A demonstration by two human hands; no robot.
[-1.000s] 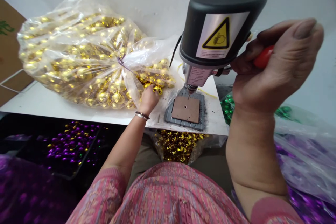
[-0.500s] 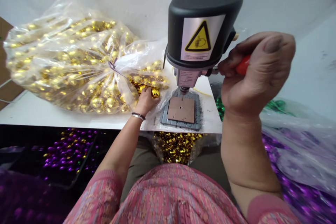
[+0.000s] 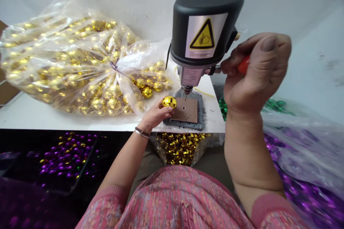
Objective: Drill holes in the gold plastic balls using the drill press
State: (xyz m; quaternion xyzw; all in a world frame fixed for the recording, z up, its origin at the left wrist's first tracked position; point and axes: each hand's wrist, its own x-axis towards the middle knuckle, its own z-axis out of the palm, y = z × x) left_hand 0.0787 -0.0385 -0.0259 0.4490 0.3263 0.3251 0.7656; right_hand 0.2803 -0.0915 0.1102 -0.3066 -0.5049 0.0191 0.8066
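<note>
Between the thumb and fingers of my left hand [image 3: 156, 117] is a shiny gold faceted ball [image 3: 169, 102], held at the left edge of a brown square board [image 3: 190, 113]. The board has a small hole and lies on the grey base [image 3: 200, 125] of a black bench drill press [image 3: 205, 25]. Its drill bit [image 3: 185, 97] points down above the board, apart from the ball. My right hand [image 3: 262, 68] is wrapped round the drill's red-knobbed lever [image 3: 243, 65], at the right of the machine.
A large clear bag of gold balls [image 3: 67, 71] lies on the white table [image 3: 32, 118], its open part spilling balls near the drill. Gold balls [image 3: 178, 148] fill a bag below the table edge. Purple balls [image 3: 68, 157] sit lower left; purple bags [image 3: 301, 164] stand right.
My left hand has come out of the gold balls and moved right to the board with one ball in its fingers. My right hand stays on the lever.
</note>
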